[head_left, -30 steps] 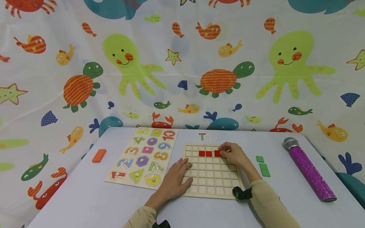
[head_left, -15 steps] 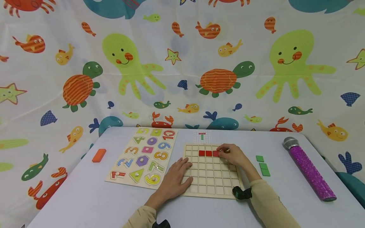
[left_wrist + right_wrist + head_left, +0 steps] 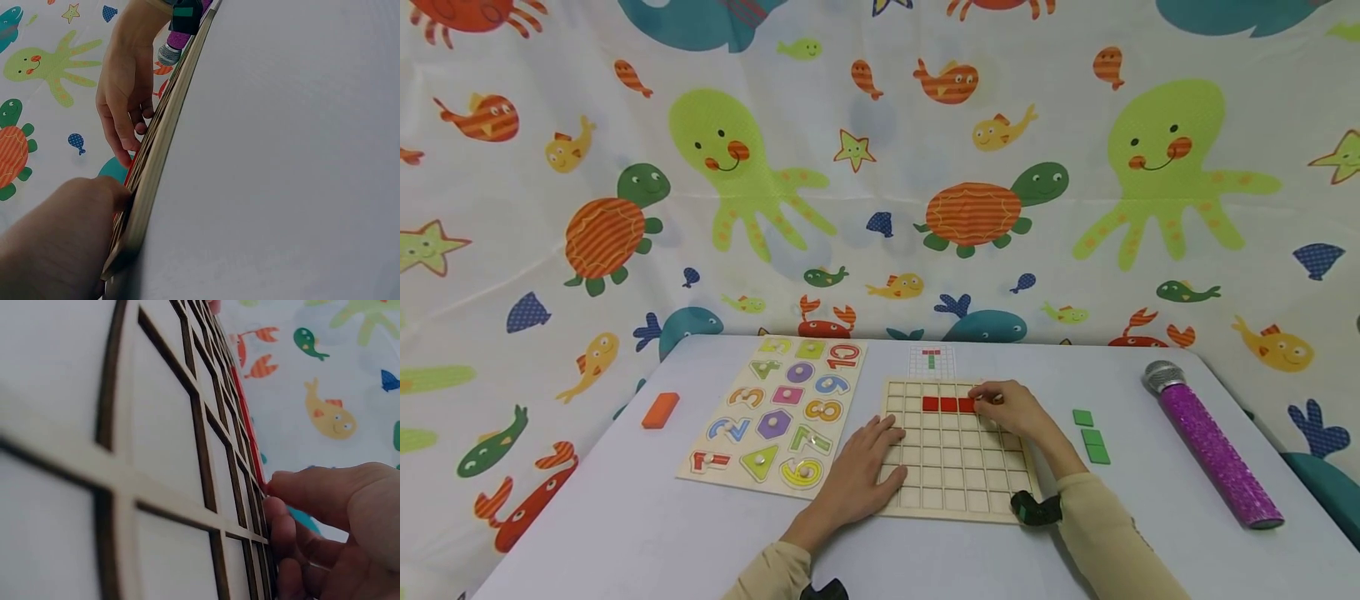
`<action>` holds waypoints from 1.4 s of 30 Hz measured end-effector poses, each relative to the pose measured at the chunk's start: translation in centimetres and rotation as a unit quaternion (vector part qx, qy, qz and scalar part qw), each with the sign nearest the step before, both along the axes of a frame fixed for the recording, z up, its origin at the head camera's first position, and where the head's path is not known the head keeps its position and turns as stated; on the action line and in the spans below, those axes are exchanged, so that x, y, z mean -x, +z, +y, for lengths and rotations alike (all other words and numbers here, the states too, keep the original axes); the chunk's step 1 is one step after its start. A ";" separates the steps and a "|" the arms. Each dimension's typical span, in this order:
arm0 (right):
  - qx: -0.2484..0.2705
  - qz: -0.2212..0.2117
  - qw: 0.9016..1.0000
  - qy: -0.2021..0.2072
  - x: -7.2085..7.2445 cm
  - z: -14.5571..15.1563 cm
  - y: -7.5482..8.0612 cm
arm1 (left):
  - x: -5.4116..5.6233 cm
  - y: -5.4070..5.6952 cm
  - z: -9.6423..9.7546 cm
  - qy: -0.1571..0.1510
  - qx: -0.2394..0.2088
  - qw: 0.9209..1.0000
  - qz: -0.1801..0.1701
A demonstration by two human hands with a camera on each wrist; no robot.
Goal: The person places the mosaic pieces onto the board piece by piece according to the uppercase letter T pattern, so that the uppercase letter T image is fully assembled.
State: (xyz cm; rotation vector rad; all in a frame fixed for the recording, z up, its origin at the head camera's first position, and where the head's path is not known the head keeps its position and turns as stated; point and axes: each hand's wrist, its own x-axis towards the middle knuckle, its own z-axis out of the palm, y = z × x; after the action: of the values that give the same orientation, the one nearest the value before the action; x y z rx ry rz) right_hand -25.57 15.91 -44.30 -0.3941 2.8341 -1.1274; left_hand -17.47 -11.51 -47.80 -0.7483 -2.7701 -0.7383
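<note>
A wooden grid board (image 3: 955,479) lies flat on the table. Three red square tiles (image 3: 947,404) sit side by side in its second row from the far edge. My right hand (image 3: 1015,407) has thumb and fingertips at the rightmost red tile (image 3: 966,405), pinching its right edge; the right wrist view shows the thumb (image 3: 300,487) against the red end. How deep that tile sits is hidden by the fingers. My left hand (image 3: 859,468) rests with extended fingers on the board's left edge.
Behind the board lies a card (image 3: 946,371) with a red and green T pattern. Green tiles (image 3: 1093,438) are at right, near a purple microphone (image 3: 1217,450). A number puzzle board (image 3: 775,423) and an orange block (image 3: 661,410) are at left.
The right hand has slid the rightmost red tile slightly left, closing the gap to the other two, and stays on it. The left hand has not moved.
</note>
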 end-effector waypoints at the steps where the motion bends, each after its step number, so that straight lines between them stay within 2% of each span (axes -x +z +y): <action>1: 0.002 0.002 1.000 0.003 0.0 0.0 0.0 | 0.0 0.0 0.0 0.001 0.000 1.000 0.000; 6: 0.027 0.011 1.000 -0.003 -0.2 0.2 0.2 | 0.0 -0.1 0.0 0.002 0.000 1.000 -0.001; 14: 0.038 0.036 0.997 -0.053 -0.4 2.2 0.8 | 0.1 -0.2 -0.1 0.001 0.003 1.000 0.000; 20: 0.052 0.045 0.995 -0.074 -1.1 3.8 2.0 | 0.1 -0.2 -0.2 -0.001 0.001 1.000 0.004; 23: 0.041 0.048 0.994 -0.088 -1.6 4.5 2.5 | 0.2 -0.2 -0.1 -0.003 -0.002 1.000 0.003; 32: 0.023 0.072 0.982 -0.174 -3.6 7.5 2.7 | 0.1 -0.1 0.0 0.000 0.003 1.000 0.001; 35: 0.005 0.074 0.983 -0.167 -4.4 8.7 2.7 | 0.1 0.0 0.0 0.000 0.002 1.000 -0.005; 42: -0.064 0.044 0.993 -0.088 -6.3 10.4 1.9 | 0.0 0.0 -0.1 0.001 -0.004 1.000 -0.004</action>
State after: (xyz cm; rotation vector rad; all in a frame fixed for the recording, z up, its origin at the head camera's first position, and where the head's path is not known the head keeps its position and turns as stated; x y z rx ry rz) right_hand -19.24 26.27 -42.44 -0.1926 3.0490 -0.9698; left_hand -17.45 -11.57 -47.83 -0.7428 -2.7727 -0.7540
